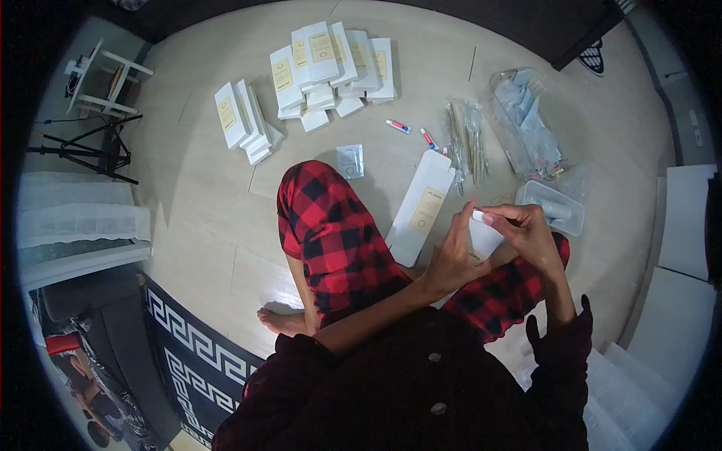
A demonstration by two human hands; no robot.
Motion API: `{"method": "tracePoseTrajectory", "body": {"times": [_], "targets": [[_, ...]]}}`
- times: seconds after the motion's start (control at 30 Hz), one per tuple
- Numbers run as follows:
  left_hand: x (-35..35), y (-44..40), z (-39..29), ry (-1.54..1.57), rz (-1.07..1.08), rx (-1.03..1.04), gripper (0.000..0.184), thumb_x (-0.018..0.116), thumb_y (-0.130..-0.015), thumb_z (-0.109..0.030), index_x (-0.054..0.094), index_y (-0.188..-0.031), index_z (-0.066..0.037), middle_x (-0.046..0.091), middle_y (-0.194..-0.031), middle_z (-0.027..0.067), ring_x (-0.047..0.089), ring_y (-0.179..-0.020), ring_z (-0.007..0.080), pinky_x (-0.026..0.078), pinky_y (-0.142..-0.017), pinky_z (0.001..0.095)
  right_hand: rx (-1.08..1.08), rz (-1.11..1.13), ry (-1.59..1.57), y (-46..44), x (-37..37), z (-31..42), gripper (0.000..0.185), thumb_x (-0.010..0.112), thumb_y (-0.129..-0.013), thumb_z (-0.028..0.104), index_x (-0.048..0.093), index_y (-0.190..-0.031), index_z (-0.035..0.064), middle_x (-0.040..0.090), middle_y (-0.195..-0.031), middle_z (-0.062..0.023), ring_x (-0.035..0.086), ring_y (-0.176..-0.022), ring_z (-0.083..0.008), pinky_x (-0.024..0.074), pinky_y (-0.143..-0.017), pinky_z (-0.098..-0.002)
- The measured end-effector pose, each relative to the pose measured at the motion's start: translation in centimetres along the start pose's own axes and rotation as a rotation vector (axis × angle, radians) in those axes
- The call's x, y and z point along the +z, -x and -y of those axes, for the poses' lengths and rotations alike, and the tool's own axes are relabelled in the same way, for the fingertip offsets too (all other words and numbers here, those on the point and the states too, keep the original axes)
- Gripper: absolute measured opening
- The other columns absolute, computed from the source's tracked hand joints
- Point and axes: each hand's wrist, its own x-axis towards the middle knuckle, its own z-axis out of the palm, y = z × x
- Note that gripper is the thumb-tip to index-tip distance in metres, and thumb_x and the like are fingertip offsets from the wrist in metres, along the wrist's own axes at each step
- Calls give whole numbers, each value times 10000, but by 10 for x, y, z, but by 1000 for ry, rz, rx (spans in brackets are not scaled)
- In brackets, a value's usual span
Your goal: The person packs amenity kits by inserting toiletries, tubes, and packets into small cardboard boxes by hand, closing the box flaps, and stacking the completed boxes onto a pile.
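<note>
A small white carton (485,238) with a printed label sits between my two hands, above my bent right leg. My left hand (453,255) grips the carton from its left side, index finger raised near the top. At the carton's upper end my right hand (529,229) pinches the white flap with thumb and fingers. Just left of my hands lies a flattened white carton (418,207) with a cream label. Small toothpaste tubes (398,126) and thin tan sticks in clear wrappers (468,139) are beyond it. A flat silvery sachet (350,161) rests near my left knee.
Stacked white cartons (320,60) stand ahead, with another leaning row (242,116) to their left. On the right are a clear bin (519,113) of bluish packets and a white tray (575,218). A black tripod (90,146) stands at far left.
</note>
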Motion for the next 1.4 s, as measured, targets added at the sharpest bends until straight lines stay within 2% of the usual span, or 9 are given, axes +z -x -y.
{"method": "tracePoseTrajectory", "body": {"times": [0.33,0.6,0.73,0.8,1.0,1.07,1.17,1.3,1.4], "targets": [[2,1,4,50,51,-90,970,723,-658,-191,119,-1384,29,401,-1181,240,476,-1069,406,472,-802,429,-103,-108,150,2,16,-11,197,634,-822,121,666,-986,16,679,-815,-128,636,-695,-154,488,-668,-265],[4,2,12,41,-1,-137,880,737,-681,-215,204,-1338,26,391,-1212,241,460,-1093,409,433,-876,437,-373,-161,371,12,40,-29,329,571,-838,47,558,-1165,16,584,-1113,-181,594,-985,-309,481,-817,-337],[11,5,30,80,-95,-41,791,743,-658,-145,273,-1277,1,394,-1221,232,453,-1106,410,412,-908,437,-477,-322,503,11,62,-33,322,601,-831,60,562,-1146,3,603,-1060,-162,606,-968,-266,504,-776,-334],[9,4,32,62,-120,-22,781,744,-650,-127,280,-1266,-6,393,-1226,227,452,-1112,405,403,-922,436,-299,-513,-143,10,74,-48,338,645,-809,70,568,-1132,8,610,-1010,-118,597,-919,-169,517,-689,-288],[-13,-18,41,208,-117,-230,799,683,-704,-64,215,-1350,-30,373,-1296,186,471,-1134,327,386,-949,392,-61,-401,-25,-18,62,-55,321,662,-790,34,572,-1098,9,607,-887,-20,539,-817,-59,484,-631,-215],[-37,-35,65,1064,27,-350,838,652,-755,-58,127,-1409,-51,313,-1379,167,424,-1201,311,373,-963,387,-223,-786,-411,-57,39,-61,243,666,-786,62,608,-1019,28,612,-843,-1,552,-752,-59,475,-613,-215],[-96,-53,82,293,-17,-77,955,732,-727,-144,87,-1428,-78,203,-1450,167,346,-1277,291,370,-976,426,-23,-688,-900,-97,5,-58,212,685,-773,136,623,-961,60,601,-815,6,565,-709,-75,476,-612,-222],[-87,-62,59,242,-250,196,900,744,-667,-81,207,-1389,-44,320,-1374,199,390,-1236,288,372,-968,417,317,-275,-916,-143,91,-64,206,695,-776,205,623,-912,67,566,-738,2,555,-647,-87,489,-589,-252],[-99,-67,80,154,-480,-109,687,776,-579,-81,402,-1151,-8,508,-1099,158,493,-1057,230,407,-913,380,336,-97,-538,-163,114,-37,191,666,-781,151,619,-925,34,588,-805,-57,579,-687,-158,499,-609,-313]]}}
